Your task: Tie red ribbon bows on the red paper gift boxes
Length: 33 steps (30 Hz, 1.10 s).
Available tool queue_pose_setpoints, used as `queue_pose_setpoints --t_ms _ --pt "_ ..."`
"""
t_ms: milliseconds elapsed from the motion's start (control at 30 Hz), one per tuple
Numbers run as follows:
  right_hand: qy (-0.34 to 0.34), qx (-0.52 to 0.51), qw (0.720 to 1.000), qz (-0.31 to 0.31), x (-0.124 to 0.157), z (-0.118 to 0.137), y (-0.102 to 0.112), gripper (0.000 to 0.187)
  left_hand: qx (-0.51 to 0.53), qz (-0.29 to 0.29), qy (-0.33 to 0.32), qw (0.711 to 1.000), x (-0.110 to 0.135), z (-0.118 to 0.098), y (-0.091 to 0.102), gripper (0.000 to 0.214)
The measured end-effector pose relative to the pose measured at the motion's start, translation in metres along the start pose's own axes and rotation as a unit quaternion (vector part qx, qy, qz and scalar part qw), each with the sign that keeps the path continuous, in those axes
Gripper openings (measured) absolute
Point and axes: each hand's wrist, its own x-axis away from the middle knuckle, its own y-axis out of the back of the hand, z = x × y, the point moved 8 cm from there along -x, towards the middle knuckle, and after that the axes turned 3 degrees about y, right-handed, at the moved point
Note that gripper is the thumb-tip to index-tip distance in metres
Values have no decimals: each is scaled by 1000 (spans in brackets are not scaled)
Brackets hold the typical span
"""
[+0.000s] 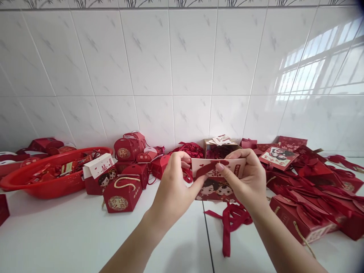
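Note:
My left hand (174,185) and my right hand (248,178) together hold a small gift box (216,182) above the white table (71,235). The box has a pale top panel and a red front printed with two cartoon figures. Both hands pinch its upper edge, thumbs on the near side. A red ribbon (210,167) runs across the top panel under my right fingertips. More red ribbon (231,223) trails on the table below my right wrist.
A red plastic basin (42,182) with small packets sits at the left. Folded red gift boxes with cord handles (123,191) stand behind my left hand. Flat red boxes (304,216) pile at the right. An open carton (218,146) rests against the tiled wall.

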Motion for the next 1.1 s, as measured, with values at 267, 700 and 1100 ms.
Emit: queue_pose_setpoints --t_ms 267,700,1100 --pt "-8 85 996 17 -3 -5 0 27 -84 149 79 982 1 17 0 19" --pt "-12 68 996 57 -6 -6 3 25 32 217 63 974 0 8 27 36" --pt "6 29 998 56 -1 6 3 26 -45 213 23 976 -6 16 15 22"
